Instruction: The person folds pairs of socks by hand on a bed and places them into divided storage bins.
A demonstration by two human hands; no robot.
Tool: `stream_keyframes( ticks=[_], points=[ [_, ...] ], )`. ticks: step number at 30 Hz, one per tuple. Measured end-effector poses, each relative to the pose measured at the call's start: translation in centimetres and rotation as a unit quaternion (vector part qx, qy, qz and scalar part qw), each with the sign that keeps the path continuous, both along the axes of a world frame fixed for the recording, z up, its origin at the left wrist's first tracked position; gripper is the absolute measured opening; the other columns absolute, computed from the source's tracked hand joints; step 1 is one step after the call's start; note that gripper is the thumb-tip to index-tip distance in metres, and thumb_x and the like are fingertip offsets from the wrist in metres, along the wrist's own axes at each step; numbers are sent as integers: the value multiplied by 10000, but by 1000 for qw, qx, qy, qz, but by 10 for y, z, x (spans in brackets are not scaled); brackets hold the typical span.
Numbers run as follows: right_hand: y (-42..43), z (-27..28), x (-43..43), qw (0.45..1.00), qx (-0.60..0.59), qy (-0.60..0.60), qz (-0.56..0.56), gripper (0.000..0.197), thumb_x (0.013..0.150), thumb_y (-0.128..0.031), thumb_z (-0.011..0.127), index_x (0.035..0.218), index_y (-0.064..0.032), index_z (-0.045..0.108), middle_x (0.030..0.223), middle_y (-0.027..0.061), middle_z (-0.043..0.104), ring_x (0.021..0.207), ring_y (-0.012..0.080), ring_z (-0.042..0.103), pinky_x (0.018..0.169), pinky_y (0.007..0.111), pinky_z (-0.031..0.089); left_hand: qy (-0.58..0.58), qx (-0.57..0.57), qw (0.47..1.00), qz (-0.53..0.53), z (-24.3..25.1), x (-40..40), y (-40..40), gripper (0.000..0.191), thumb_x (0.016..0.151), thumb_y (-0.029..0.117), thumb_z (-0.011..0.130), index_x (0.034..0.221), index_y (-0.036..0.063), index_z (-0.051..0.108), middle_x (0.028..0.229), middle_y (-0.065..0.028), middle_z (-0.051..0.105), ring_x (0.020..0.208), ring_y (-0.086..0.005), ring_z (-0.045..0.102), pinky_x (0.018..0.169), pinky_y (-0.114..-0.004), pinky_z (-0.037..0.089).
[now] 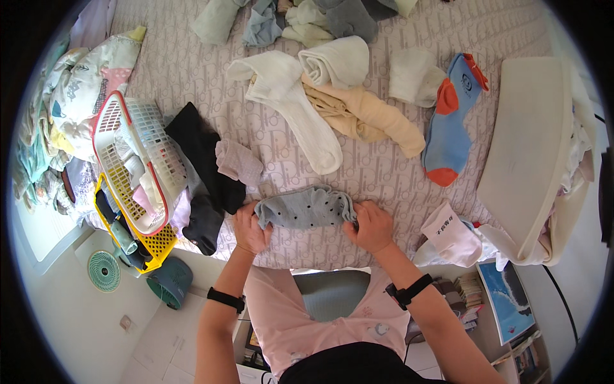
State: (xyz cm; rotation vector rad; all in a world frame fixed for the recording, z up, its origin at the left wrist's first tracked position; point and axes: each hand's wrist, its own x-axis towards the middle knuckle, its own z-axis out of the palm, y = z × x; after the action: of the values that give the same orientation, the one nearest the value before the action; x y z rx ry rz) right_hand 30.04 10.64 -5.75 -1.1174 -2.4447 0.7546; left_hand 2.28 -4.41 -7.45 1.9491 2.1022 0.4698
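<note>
A grey sock with black dots (307, 209) lies crosswise on the patterned bed cover, close in front of me. My left hand (251, 227) grips its left end, and my right hand (369, 225) grips its right end. Just beyond my left hand are a black sock (206, 153) and a small folded pinkish sock (239, 162). Farther up lie a white ribbed sock (307, 125), a rolled white sock (336, 62) and beige hosiery (374, 115). To the right is a blue sock with orange heel and toe (448, 129); nearer, a pale pink sock (453, 235) bears writing.
A white plastic basket with a red rim (168, 192) and a yellow basket (160, 245) stand at the left, beside heaped clothes (86, 91). A large off-white fabric bin (523, 144) lies at the right. More socks (307, 24) are bunched at the far edge.
</note>
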Motion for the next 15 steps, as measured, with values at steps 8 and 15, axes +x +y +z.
stream_keyframes(
  ticks=[8, 15],
  points=[
    [-4, 14, -13, 1000, 17, -13, -18, 313, 689, -223, 648, 948, -52, 611, 842, 53, 573, 744, 212, 606, 552, 336, 495, -3, -26, 1000, 3, 9, -12, -2, 448, 671, 232, 666, 1056, 41, 537, 1199, -128, 510, 1037, -329, 492, 871, -466, 370],
    [-11, 25, -23, 999, 15, -13, -31, 318, 688, -213, 638, 953, -39, 607, 834, 86, 572, 688, 261, 595, 560, 357, 499, -13, -25, 1000, -5, 23, -16, -8, 423, 661, 212, 663, 1024, 31, 540, 1230, -128, 508, 1062, -326, 486, 879, -470, 372]
  ],
)
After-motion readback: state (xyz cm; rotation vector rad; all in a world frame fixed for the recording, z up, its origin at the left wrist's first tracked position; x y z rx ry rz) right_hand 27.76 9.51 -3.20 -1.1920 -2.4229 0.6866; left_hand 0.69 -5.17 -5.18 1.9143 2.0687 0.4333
